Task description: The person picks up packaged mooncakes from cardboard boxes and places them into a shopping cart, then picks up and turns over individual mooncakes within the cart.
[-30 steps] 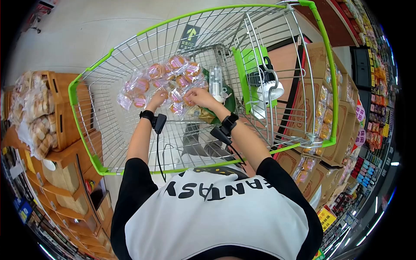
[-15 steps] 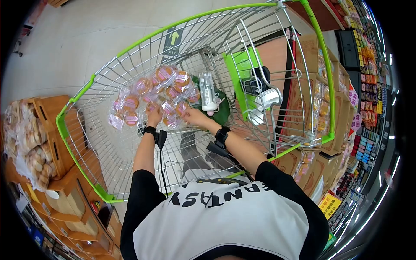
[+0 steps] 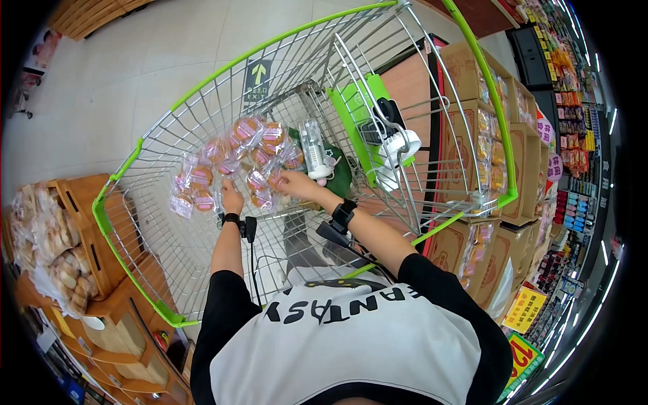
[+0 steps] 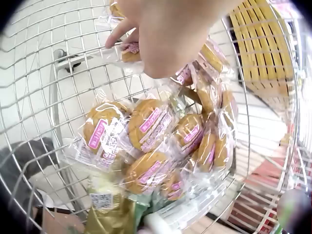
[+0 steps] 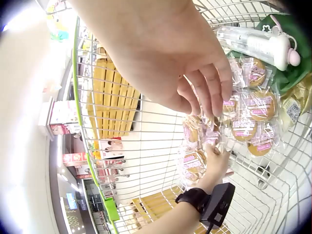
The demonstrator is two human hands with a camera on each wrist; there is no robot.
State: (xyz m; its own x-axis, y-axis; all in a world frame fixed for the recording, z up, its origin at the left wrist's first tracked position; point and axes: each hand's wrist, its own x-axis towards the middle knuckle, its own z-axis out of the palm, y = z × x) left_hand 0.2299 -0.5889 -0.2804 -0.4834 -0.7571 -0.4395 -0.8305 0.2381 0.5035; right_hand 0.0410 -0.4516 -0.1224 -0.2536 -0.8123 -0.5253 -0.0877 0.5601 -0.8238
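Observation:
Clear-wrapped round cakes [image 3: 200, 177] [image 4: 148, 123] [image 5: 261, 106] lie in a loose pile in the wire cart [image 3: 177, 320]. My left hand [image 3: 232, 200] [image 4: 170, 36] [image 5: 216, 166] is low at the pile's near side, its fingers fairly straight and touching the wrapper of one cake [image 4: 130, 52]; its thumb is hidden in the left wrist view. My right hand [image 3: 297, 186] [image 5: 170, 61] is over the pile's right side, palm down, fingers loosely bent. Whether its fingertips touch a wrapper is unclear.
A clear bottle [image 3: 313, 150] and a green bag [image 3: 337, 172] lie right of the cakes, with a gold packet [image 4: 109, 207] beside them. The cart's child seat [image 3: 358, 128] holds dark and white items. Bread shelves [image 3: 81, 202] stand left, stacked cartons [image 3: 459, 145] right.
The cart and pile have shifted left and down in the head view. My left hand has moved down off the middle of the pile; my right hand remains at its right side.

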